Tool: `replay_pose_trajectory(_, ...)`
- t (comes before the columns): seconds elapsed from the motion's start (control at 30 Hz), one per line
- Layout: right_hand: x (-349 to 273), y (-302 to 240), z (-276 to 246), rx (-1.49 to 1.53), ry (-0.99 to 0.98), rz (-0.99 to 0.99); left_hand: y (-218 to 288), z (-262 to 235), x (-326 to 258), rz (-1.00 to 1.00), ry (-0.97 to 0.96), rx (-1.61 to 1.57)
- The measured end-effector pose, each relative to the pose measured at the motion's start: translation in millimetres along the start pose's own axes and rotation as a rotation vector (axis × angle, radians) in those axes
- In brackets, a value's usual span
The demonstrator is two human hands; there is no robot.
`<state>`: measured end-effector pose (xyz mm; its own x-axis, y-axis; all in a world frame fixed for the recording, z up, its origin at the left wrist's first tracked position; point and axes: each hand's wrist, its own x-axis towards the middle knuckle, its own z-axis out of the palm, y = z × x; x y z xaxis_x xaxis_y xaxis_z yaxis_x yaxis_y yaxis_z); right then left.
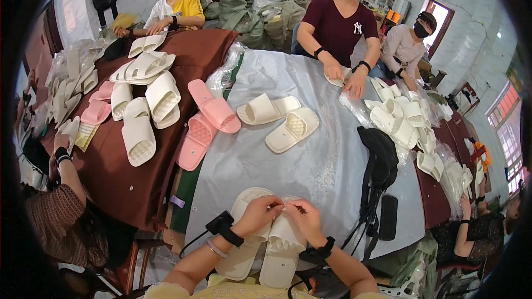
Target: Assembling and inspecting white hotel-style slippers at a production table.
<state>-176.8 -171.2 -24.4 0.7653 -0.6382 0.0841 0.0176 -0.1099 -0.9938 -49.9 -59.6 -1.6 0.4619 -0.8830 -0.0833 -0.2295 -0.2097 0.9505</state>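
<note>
Close in front of me a pair of cream slippers lies side by side on the grey-blue sheet: a left slipper (237, 261) and a right slipper (284, 238). Above their toe ends, my left hand (258, 215) has its fingertips pinched together. My right hand (305, 220) also pinches, its fingertips almost meeting the left ones over the right slipper's strap. Anything between the fingertips is too small to make out. Farther off lie another cream pair, a slipper (266, 109) and its mate (292, 130), and two pink slippers (198, 142).
Several cream slippers (139, 138) rest on brown cloth (166, 180) at left. A black waist bag (378, 158) and a black flat rectangular device (388, 218) lie at right, near piled slippers (400, 127). Co-workers handle slippers around the table; a person in maroon (338, 25) stands opposite.
</note>
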Motion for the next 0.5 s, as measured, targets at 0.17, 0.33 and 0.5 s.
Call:
replay_pose_trajectory(0.17, -1, -3, -1, -0.016, 0.009, -0.003, -1, 1, 0, 0.061, 0.024, 0.010)
replay_pose_trajectory(0.33, -2, -4, -2, -0.016, 0.001, 0.032, -2, 3, 1, 0.054, 0.013, 0.003)
replay_pose_trajectory(0.5, -2, 3, -2, -0.066, 0.009, 0.062, -1, 1, 0, 0.044, 0.008, 0.014)
